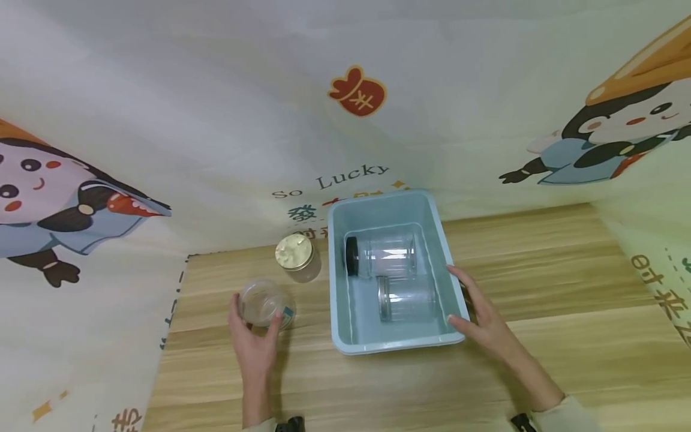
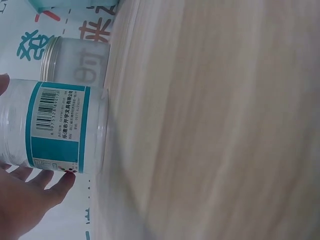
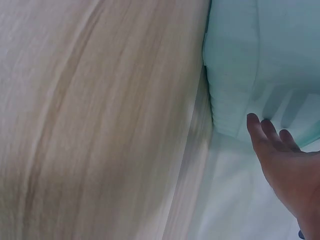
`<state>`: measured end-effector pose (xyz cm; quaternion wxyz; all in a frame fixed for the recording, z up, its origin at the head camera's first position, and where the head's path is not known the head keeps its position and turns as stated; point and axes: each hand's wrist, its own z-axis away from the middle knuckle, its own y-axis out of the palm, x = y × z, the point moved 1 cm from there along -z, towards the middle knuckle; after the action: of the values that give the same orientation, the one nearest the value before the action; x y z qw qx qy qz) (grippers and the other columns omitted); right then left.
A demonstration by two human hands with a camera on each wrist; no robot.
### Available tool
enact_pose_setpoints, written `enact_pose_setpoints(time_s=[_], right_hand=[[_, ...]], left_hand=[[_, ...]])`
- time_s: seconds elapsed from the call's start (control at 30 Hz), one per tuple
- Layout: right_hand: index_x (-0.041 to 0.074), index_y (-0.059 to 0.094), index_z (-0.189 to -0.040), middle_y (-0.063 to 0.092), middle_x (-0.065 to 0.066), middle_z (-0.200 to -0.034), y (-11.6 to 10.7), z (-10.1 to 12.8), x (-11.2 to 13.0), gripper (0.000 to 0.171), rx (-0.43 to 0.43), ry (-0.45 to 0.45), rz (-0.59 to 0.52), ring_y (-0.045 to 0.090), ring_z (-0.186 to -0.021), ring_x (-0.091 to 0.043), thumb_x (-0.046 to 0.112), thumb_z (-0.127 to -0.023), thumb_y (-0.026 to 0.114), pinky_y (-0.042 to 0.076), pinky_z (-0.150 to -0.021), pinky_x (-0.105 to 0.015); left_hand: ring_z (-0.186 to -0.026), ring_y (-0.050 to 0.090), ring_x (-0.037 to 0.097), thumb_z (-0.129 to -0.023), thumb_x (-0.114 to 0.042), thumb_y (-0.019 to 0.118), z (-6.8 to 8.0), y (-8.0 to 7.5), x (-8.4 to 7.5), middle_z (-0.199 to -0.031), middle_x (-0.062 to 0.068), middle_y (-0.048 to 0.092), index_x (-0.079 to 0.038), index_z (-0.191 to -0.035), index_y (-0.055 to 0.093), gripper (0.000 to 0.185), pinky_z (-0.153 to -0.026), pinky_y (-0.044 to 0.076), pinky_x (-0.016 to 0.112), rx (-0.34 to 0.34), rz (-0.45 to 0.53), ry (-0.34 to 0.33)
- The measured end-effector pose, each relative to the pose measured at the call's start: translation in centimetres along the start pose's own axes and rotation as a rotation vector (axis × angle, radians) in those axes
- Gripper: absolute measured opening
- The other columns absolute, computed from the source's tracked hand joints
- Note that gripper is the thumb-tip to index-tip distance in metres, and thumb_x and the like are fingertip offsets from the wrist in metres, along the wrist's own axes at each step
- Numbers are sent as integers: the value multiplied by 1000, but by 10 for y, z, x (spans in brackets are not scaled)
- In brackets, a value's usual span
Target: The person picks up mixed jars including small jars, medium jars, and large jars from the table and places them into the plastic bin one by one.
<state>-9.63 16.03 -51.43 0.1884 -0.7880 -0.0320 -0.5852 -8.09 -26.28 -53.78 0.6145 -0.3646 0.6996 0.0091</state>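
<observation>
The left hand (image 1: 254, 348) is curling its fingers (image 2: 62, 182) round a labelled jar (image 1: 264, 303) standing on the tabletop (image 1: 540, 336); the right hand (image 1: 483, 321), fingers straight, is steadying the bin (image 1: 396, 348) beside them; lifting the jar in seems next.

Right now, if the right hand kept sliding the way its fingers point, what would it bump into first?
The right hand already lies against the light blue bin; its wall comes first, then probably the clear jar lying inside.
</observation>
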Motion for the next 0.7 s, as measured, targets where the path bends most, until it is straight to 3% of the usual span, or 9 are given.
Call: enact_pose_setpoints(time_s=[0.1, 0.3, 0.63, 0.7], right_hand=[[16, 22, -158, 25, -19, -158, 1, 1, -2, 83, -8, 9, -11, 44, -129, -36, -4, -88, 61, 48, -94, -24], [17, 21, -159, 24, -18, -159, 3, 2, -3, 83, -11, 6, -21, 43, -132, -22, -3, -88, 61, 45, -97, -23], [18, 20, -160, 23, -20, -160, 4, 2, 0, 81, -7, 14, -5, 45, -129, -35, -2, -91, 58, 45, -96, -23], [19, 19, -160, 23, -19, -161, 3, 2, 1, 80, -10, 13, -7, 45, -130, -30, -2, -92, 56, 45, -97, -23]], left_hand=[[-138, 35, 43, -83, -9, 79, -3, 1, 1, -155, 22, 31, -2, -155, 21, 93, -108, 35, 58, 9, 4, -21], [-139, 34, 46, -82, -5, 78, -5, 1, 2, -154, 24, 31, -1, -155, 22, 92, -111, 32, 58, 2, 70, -71], [-140, 32, 43, -80, -4, 81, -5, 3, 1, -155, 22, 31, -4, -155, 23, 95, -113, 29, 57, -12, 152, -118], [-140, 32, 45, -80, -1, 80, -4, 2, -8, -154, 25, 31, 0, -154, 23, 93, -113, 28, 58, -12, 170, -118]])
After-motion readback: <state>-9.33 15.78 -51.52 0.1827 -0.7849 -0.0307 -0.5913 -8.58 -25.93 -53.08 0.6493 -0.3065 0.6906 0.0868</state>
